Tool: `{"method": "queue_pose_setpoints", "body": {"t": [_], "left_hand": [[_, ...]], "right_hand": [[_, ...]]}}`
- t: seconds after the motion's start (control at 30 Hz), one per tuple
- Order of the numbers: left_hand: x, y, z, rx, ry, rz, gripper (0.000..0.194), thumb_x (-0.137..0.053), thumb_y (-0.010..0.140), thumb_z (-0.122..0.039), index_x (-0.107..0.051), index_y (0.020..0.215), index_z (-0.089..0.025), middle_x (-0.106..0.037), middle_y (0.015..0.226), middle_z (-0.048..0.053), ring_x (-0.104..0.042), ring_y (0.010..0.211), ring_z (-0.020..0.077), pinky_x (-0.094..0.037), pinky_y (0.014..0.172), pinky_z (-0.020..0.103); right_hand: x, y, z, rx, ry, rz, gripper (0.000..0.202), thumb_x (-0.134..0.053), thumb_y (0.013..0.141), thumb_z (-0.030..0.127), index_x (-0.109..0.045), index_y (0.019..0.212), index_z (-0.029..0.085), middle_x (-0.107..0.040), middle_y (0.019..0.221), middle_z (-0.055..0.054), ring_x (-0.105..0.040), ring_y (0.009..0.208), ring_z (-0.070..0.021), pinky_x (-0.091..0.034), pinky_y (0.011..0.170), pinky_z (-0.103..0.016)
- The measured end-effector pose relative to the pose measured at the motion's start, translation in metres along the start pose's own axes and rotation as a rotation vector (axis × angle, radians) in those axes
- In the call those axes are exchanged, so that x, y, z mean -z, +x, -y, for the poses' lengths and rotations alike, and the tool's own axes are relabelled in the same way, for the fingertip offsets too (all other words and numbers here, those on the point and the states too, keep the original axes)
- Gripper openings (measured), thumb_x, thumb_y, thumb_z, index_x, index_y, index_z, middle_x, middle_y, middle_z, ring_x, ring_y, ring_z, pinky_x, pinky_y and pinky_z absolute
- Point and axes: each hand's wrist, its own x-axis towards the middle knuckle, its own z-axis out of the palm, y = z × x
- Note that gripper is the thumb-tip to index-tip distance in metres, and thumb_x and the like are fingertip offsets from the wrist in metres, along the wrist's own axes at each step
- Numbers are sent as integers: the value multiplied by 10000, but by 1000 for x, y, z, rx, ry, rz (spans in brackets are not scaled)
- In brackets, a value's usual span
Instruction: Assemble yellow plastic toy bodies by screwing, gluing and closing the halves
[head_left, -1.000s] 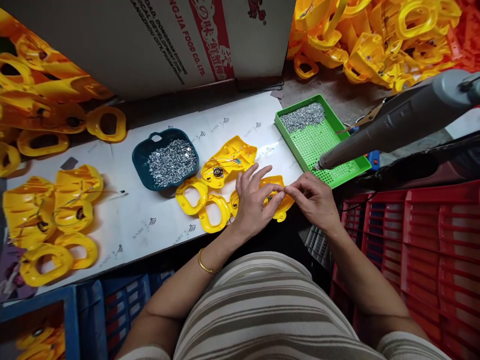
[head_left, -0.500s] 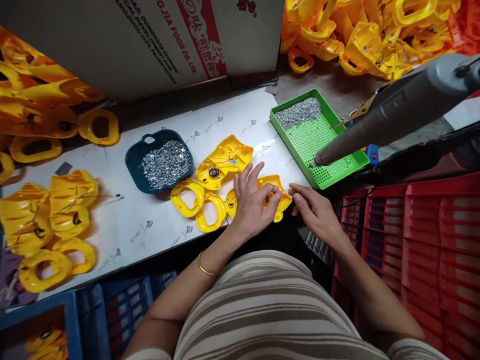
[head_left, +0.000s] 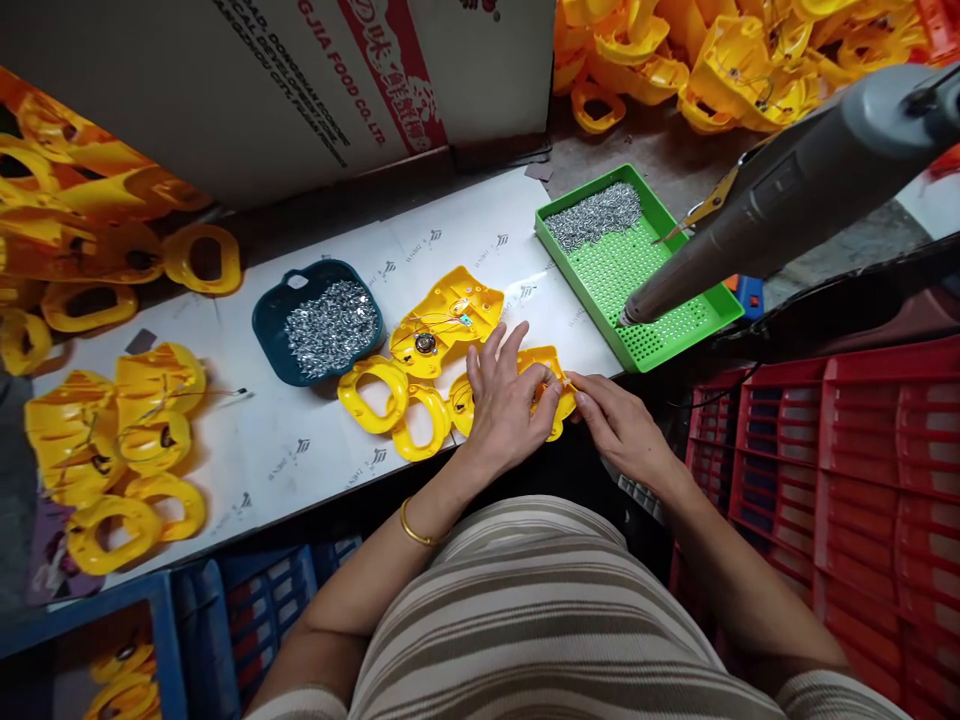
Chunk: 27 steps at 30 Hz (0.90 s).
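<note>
My left hand (head_left: 508, 402) rests over a yellow plastic shell (head_left: 541, 358) at the table's front edge. Its thumb and forefinger pinch together above the shell while the other fingers stretch out; what is between the tips is too small to tell. My right hand (head_left: 626, 425) has its thumb and forefinger closed at the shell's right edge. Wires and a dark round part show partly under the left hand. Just behind lies a second yellow shell (head_left: 459, 312) with a round speaker-like part and thin wires. Two yellow rings (head_left: 421, 424) lie to the left.
A dark teal bowl (head_left: 264, 335) and a green perforated tray (head_left: 675, 335) hold small metal screws. A grey power screwdriver (head_left: 735, 220) slants over the tray. More yellow shells (head_left: 71, 420) lie at left. A carton (head_left: 285, 90) stands behind; red crates (head_left: 885, 480) are at right.
My right hand has moved left, its fingertips closing at the shell's right edge. My left hand keeps its pinch over the shell. The view has shifted slightly.
</note>
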Motion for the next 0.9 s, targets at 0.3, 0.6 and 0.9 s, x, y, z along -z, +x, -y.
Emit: {"method": "queue_pose_setpoints", "body": {"t": [0.3,0.6,0.9], "left_hand": [[1,-3,4,-32,-7,-14,149,-543,887,-281,-638,809,-198,-392,1486,91,-206,1435,305,-70,1152,599],[7,-25,5,-53,-46,-79,111,-556,883,-257,-646,831,-219,-531,1363,52,-298,1388,280,-54,1160,578],[18,-23,14,-50,-113,-18,106,-604,877,-282,-681,829,-226,-573,1332,73,-521,1202,262,-276,1057,532]], "right_hand": [[-5,17,-3,-311,543,175,567,-485,877,577,-592,1237,152,-656,850,-60,-615,594,-127,-455,375,-196],[-11,20,8,-373,710,236,442,-620,802,527,-613,1065,171,-648,896,-41,-568,683,-98,-445,441,-145],[-17,17,12,-422,736,237,461,-650,769,555,-605,1023,173,-649,931,-45,-612,756,-119,-516,524,-180]]}}
